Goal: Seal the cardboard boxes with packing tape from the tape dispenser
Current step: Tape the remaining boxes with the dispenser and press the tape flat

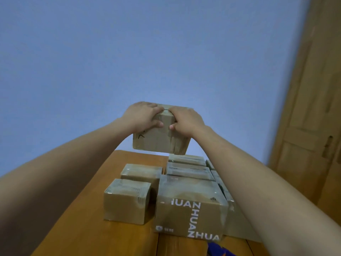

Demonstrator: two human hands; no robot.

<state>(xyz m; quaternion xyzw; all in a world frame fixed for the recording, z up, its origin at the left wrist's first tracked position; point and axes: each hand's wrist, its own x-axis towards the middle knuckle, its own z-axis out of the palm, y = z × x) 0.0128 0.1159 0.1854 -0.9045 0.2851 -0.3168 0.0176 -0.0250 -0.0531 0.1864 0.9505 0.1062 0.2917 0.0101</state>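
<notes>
A brown cardboard box [158,140] is held up in the air above the far end of the wooden table [88,218]. My left hand [143,115] grips its top left edge, fingers over the top and thumb on the near face. My right hand [186,121] grips the top right in the same way. A dark seam shows on the box top between my fingers. Clear tape shines on its right side. No tape dispenser can be made out with certainty.
Several taped cardboard boxes stand on the table below: two small ones [127,200] at the left, a larger box printed ZHUAN [190,206] in front, more behind it [188,166]. A blue object [215,250] pokes in at the bottom edge. A wooden door [310,126] stands at the right.
</notes>
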